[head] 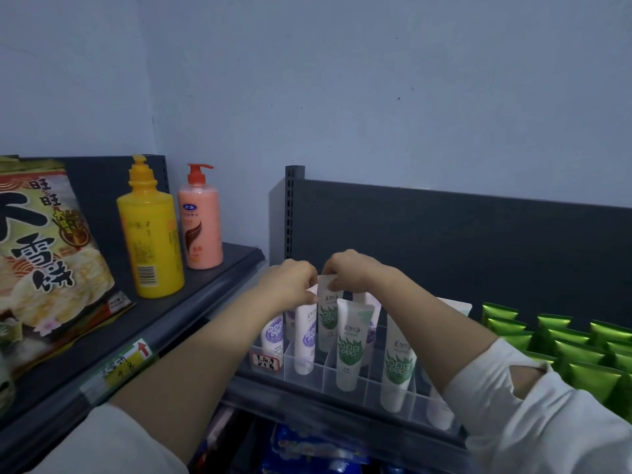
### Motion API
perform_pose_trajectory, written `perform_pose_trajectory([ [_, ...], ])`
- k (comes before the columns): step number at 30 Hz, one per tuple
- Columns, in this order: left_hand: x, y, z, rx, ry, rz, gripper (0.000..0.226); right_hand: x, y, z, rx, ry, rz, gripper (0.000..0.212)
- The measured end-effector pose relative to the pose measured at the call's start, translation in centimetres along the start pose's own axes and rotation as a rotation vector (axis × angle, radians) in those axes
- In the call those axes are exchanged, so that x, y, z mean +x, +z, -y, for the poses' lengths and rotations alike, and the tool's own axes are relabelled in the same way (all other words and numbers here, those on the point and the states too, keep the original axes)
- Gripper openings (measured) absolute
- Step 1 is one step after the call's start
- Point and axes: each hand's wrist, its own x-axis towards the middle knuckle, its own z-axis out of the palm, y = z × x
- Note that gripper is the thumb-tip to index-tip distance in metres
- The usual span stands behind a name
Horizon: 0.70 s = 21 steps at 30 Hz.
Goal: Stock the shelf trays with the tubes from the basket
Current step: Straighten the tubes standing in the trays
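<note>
A clear divided tray (345,378) stands on the dark shelf and holds several upright white tubes, some with green leaf print (349,340) and some with purple print (305,336). My right hand (352,271) pinches the crimped top of a green-print tube (327,316) standing in a rear compartment. My left hand (290,282) is just left of it, fingers curled at the top of a purple-print tube, though the grip is partly hidden. The basket is out of view.
Green foil pouches (564,343) fill the shelf to the right of the tray. On the left shelf stand a yellow bottle (150,234), a pink pump bottle (201,224) and a large snack bag (44,254). Blue packages (307,449) lie on the shelf below.
</note>
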Motion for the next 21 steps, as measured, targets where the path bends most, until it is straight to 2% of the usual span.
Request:
perform_pose_trajectory([
  [5, -0.15, -0.29, 0.40, -0.077, 0.071, 0.007, 0.020, 0.20, 0.01, 0.05, 0.029, -0.003, -0.092, 0.018],
  [10, -0.15, 0.18, 0.62, -0.184, 0.109, 0.010, 0.019, 0.16, 0.11, 0.16, 0.051, 0.028, -0.111, 0.015],
  [21, 0.02, 0.43, 0.41, -0.211, 0.145, 0.013, 0.021, -0.01, -0.08, 0.91, 0.048, 0.064, -0.088, 0.016],
])
